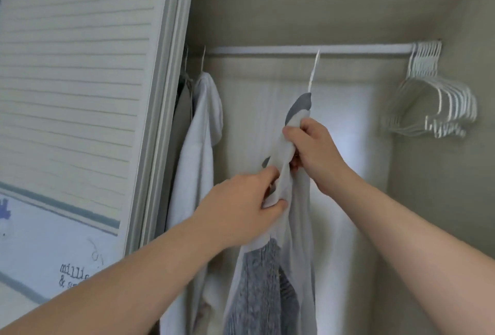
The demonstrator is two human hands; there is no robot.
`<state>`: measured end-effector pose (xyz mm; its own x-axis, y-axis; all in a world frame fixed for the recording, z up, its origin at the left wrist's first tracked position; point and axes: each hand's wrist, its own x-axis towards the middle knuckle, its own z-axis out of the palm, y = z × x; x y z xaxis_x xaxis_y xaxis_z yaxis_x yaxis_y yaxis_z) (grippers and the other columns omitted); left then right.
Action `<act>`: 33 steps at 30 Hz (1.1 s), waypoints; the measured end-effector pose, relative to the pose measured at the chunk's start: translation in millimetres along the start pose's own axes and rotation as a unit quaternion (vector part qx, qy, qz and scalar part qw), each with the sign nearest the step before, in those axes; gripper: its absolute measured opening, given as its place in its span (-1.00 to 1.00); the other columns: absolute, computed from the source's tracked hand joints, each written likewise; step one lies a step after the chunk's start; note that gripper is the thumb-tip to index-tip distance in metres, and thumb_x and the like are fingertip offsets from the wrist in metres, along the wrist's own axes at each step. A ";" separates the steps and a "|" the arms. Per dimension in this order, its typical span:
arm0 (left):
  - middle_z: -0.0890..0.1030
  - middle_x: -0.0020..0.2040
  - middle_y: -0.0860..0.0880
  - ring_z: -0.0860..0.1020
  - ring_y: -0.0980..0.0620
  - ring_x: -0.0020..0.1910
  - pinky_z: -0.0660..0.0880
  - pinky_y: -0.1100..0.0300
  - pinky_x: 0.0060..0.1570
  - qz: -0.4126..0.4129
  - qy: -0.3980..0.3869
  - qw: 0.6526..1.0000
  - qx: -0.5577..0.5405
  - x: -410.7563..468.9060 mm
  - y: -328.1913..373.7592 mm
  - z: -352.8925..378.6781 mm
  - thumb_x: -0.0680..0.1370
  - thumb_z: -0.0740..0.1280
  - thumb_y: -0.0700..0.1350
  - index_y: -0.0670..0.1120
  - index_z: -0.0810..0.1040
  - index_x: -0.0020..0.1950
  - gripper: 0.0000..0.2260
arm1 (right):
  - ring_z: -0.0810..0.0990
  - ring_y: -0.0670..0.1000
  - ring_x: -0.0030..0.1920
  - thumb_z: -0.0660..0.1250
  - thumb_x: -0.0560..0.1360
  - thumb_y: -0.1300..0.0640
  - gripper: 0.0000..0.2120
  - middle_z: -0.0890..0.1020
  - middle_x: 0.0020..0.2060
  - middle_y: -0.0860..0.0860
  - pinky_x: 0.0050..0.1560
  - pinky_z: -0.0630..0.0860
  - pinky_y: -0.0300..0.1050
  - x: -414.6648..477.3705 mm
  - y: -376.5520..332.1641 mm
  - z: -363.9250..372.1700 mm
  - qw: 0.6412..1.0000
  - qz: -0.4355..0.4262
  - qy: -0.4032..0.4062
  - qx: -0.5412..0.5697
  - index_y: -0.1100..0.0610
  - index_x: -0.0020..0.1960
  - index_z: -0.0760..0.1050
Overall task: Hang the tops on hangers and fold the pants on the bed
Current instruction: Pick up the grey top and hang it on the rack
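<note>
A white and grey top (292,241) hangs from a white hanger (312,73) whose hook sits at the white closet rod (267,49). My left hand (241,200) pinches a fold of the top's white cloth at its shoulder. My right hand (313,147) grips the bunched cloth just above, below the grey collar. Both hands are close together in front of the garment. The hanger's body is hidden inside the top.
A white towel-like garment (198,147) and a dark one hang at the rod's left end. Several bare white hangers (439,99) bunch at the right end. A louvred closet door (80,67) stands open on the left. Beige walls enclose the closet.
</note>
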<state>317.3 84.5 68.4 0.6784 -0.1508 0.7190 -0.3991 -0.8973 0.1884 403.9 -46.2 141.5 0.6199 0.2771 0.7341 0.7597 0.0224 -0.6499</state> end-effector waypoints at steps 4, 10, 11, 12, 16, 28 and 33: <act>0.39 -0.35 0.10 0.36 0.17 -0.38 0.27 0.15 -0.41 0.019 0.026 0.996 0.082 78.0 -15.2 3.1 0.59 0.27 0.14 0.07 0.18 -0.23 -0.66 | 0.35 -0.06 -0.58 0.24 0.58 0.25 -0.70 0.36 -0.59 -0.07 -0.55 0.29 -0.26 72.8 8.6 -19.5 0.999 -0.033 0.019 -0.007 0.11 -0.26 0.20; 0.43 -0.22 0.08 0.41 -0.02 -0.25 0.29 0.09 -0.29 0.027 0.046 0.985 0.164 183.8 -29.6 11.4 0.59 0.24 0.15 0.07 0.23 -0.11 -0.75 | 0.37 -0.02 -0.58 0.20 0.55 0.24 -0.75 0.40 -0.57 0.00 -0.53 0.33 -0.21 168.5 19.9 -52.6 0.996 -0.058 0.036 -0.062 0.11 -0.28 0.25; 0.45 -0.19 0.06 0.42 -0.06 -0.21 0.31 0.08 -0.25 0.023 0.049 0.983 0.173 199.6 -30.0 12.3 0.59 0.24 0.15 0.06 0.23 -0.10 -0.75 | 0.37 -0.01 -0.57 0.20 0.54 0.25 -0.74 0.39 -0.56 0.02 -0.53 0.33 -0.20 182.8 20.5 -58.8 0.995 -0.056 0.042 -0.067 0.11 -0.29 0.25; 0.47 -0.15 0.03 0.44 -0.09 -0.17 0.34 0.07 -0.22 0.018 0.051 0.983 0.178 214.3 -29.8 12.7 0.59 0.24 0.15 0.05 0.23 -0.09 -0.75 | 0.37 0.00 -0.57 0.19 0.54 0.25 -0.74 0.39 -0.56 0.04 -0.53 0.32 -0.21 196.6 21.2 -64.9 0.995 -0.053 0.050 -0.069 0.11 -0.30 0.25; 0.57 0.02 -0.06 0.54 -0.16 0.01 0.48 0.02 -0.07 0.006 0.048 0.982 0.181 261.0 -27.1 15.2 0.59 0.24 0.12 0.01 0.31 -0.03 -0.79 | 0.39 0.05 -0.53 0.19 0.54 0.22 -0.75 0.42 -0.52 0.09 -0.47 0.36 -0.18 238.1 26.5 -84.1 0.994 -0.027 0.062 -0.081 0.16 -0.32 0.34; 0.59 0.09 -0.04 0.55 -0.12 0.04 0.54 -0.02 0.05 -0.004 -0.014 0.983 0.185 284.5 -38.4 47.9 0.55 0.27 0.09 0.05 0.43 0.28 -0.68 | 0.40 0.03 -0.56 0.22 0.54 0.18 -0.83 0.45 -0.53 0.09 -0.52 0.39 -0.26 249.9 68.4 -96.6 0.991 0.056 0.017 -0.124 0.19 -0.21 0.38; 0.51 0.01 -0.03 0.54 -0.12 -0.03 0.55 0.00 -0.02 -0.032 -0.058 0.979 0.193 273.8 -43.5 57.3 0.50 0.35 0.06 -0.02 0.36 0.20 -0.66 | 0.50 0.13 -0.49 0.28 0.50 0.10 -0.79 0.49 -0.38 0.17 -0.49 0.56 -0.08 234.8 60.5 -88.5 0.966 0.080 0.002 -0.245 0.24 -0.11 0.36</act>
<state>555.7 58.4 218.7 0.7682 -0.1154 0.6298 -0.1062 -0.9930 -0.0524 612.8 -64.8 292.0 0.7371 0.2363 0.6331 0.6555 -0.4777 -0.5849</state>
